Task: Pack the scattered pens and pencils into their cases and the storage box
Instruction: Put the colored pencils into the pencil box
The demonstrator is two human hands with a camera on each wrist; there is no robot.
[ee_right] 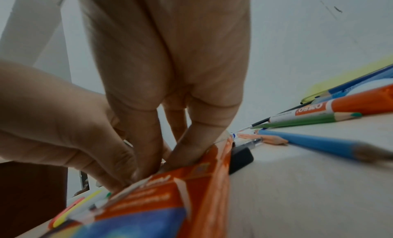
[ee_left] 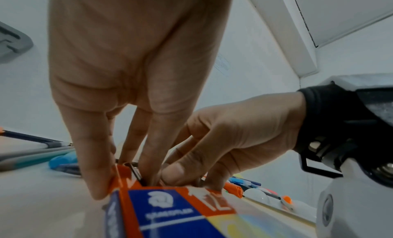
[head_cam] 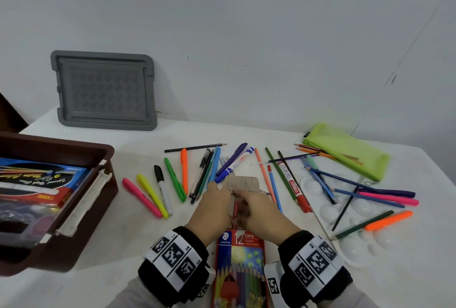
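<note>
A red Staedtler coloured-pencil box (head_cam: 238, 260) lies near the table's front edge, its open flap (head_cam: 243, 182) pointing away from me. My left hand (head_cam: 218, 202) grips the left side of the box mouth (ee_left: 125, 176), thumb on the corner. My right hand (head_cam: 253, 207) pinches a red pencil (head_cam: 236, 205) at the mouth, with its fingers on the box's opening (ee_right: 191, 164). How far in the pencil sits is hidden. Several pens, markers and pencils (head_cam: 232, 162) lie scattered beyond the hands.
A brown storage box (head_cam: 108, 159) holding packets stands at the left. Its grey lid (head_cam: 103, 90) leans on the wall. At the right lie a lime-green pouch (head_cam: 345, 149) and a white paint palette (head_cam: 328, 214) with pencils across it.
</note>
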